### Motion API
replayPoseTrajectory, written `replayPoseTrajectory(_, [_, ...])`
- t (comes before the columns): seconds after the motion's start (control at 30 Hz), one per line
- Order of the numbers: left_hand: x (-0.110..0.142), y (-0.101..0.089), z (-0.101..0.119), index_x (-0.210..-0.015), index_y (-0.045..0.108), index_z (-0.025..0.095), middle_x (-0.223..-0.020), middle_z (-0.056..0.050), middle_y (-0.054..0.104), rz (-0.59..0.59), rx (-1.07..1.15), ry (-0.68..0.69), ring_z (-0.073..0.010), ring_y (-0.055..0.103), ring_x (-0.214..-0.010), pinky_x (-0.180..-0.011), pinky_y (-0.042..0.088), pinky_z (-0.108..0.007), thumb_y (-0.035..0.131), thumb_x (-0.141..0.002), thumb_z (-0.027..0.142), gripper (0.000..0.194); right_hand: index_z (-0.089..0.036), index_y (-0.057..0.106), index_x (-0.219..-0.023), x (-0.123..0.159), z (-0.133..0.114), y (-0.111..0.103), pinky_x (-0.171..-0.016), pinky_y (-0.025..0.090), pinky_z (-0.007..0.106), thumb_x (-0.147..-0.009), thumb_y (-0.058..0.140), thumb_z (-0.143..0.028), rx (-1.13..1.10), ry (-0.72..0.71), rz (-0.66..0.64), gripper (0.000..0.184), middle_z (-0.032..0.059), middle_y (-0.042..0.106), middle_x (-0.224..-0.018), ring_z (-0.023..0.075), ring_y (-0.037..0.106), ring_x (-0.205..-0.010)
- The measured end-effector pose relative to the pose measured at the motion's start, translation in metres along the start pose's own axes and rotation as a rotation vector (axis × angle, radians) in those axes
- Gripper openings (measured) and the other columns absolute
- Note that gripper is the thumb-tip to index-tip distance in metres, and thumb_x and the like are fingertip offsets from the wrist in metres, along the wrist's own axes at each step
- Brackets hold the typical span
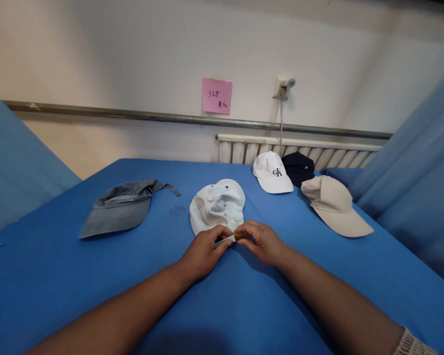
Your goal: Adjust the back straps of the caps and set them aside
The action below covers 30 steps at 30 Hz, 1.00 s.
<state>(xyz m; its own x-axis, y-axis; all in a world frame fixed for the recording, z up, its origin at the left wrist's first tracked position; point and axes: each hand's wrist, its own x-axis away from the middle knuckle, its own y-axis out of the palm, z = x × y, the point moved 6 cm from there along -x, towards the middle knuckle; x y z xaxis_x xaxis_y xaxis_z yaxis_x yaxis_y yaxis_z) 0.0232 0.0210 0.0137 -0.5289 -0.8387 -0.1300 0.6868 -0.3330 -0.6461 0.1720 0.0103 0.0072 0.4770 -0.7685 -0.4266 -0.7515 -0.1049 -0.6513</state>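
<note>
A white cap (217, 204) lies in the middle of the blue table (96, 276), its back strap toward me. My left hand (204, 250) pinches the white strap at the cap's near edge. My right hand (263, 241) pinches the same strap from the right, at a small brass buckle (239, 236) between the two hands. Both hands have their fingers closed and touch each other over the strap.
A grey cap (120, 207) lies to the left. At the back right lie a white cap with a black logo (272, 172), a dark navy cap (299, 167) and a beige cap (335, 204). Blue curtains hang on both sides. A radiator (318, 150) and pink note (216, 95) are on the wall.
</note>
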Motion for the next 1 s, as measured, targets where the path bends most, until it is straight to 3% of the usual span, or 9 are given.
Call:
replayPoseTrajectory(0.23, [-0.002, 0.002, -0.002, -0.091, 0.060, 0.019, -0.082, 0.000, 0.067, 0.011, -0.046, 0.006, -0.0162, 0.062, -0.077, -0.071, 0.044, -0.027, 0.050, -0.092, 0.036, 0.019, -0.021, 0.061, -0.098, 0.000, -0.002, 0.002, -0.075, 0.047, 0.027, -0.087, 0.059, -0.011, -0.011, 0.018, 0.006, 0.016, 0.0025, 0.064, -0.091, 0.0152, 0.061, -0.082])
replayPoseTrajectory(0.47, [0.004, -0.004, 0.005, -0.102, 0.061, 0.022, -0.095, -0.002, 0.068, -0.021, -0.166, 0.057, -0.0188, 0.063, -0.087, -0.077, 0.045, -0.030, 0.051, -0.092, 0.031, 0.018, -0.021, 0.062, -0.100, 0.000, -0.001, -0.005, -0.075, 0.046, 0.027, -0.086, 0.059, -0.010, -0.011, 0.012, 0.032, 0.018, 0.0030, 0.064, -0.091, 0.0155, 0.060, -0.083])
replayPoseTrajectory(0.8, [-0.001, 0.002, 0.002, -0.095, 0.059, 0.020, -0.089, -0.002, 0.068, 0.027, -0.211, 0.039, -0.0183, 0.063, -0.084, -0.075, 0.046, -0.030, 0.050, -0.093, 0.030, 0.014, -0.021, 0.062, -0.102, 0.000, -0.002, 0.000, -0.079, 0.046, 0.029, -0.088, 0.058, -0.014, -0.030, 0.035, 0.030, 0.016, 0.0036, 0.066, -0.094, 0.0168, 0.062, -0.088])
replayPoseTrajectory(1.0, [0.003, -0.002, 0.008, -0.107, 0.059, 0.021, -0.099, -0.004, 0.069, 0.043, -0.322, 0.119, -0.0210, 0.063, -0.092, -0.080, 0.047, -0.033, 0.052, -0.092, 0.030, 0.019, -0.021, 0.064, -0.098, 0.000, 0.003, -0.005, -0.077, 0.046, 0.027, -0.086, 0.062, -0.016, -0.081, 0.076, 0.100, 0.014, 0.0020, 0.068, -0.092, 0.0157, 0.063, -0.085])
